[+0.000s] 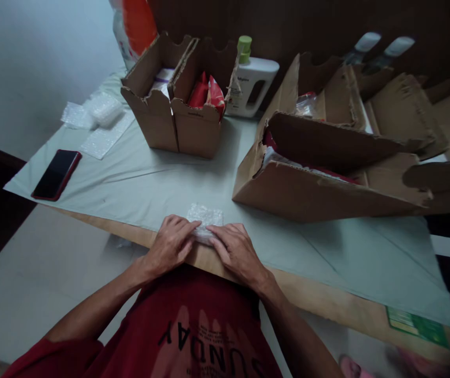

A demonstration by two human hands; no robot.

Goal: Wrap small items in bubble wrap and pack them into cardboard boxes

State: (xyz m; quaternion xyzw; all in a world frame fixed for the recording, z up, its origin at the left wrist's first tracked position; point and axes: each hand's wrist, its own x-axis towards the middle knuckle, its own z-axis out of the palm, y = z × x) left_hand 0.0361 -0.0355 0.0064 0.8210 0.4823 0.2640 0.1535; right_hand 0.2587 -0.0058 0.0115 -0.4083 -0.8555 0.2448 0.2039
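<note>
Two hands, left hand [172, 242] and right hand [236, 251], press one bubble-wrap bundle [205, 220].

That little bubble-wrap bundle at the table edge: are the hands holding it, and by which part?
Yes. Both hands press the bubble-wrap bundle onto the table: left hand on its near-left edge, right hand on its near-right edge.

A pale bluish wall [32, 58] fills the far left, and a dark brown panelled wall [307, 23] runs along the far side. A table [327, 307] with a brown edge, under a light green cloth [138, 178], stands over a light tiled floor [40, 283]. The light is dim and even.
</note>
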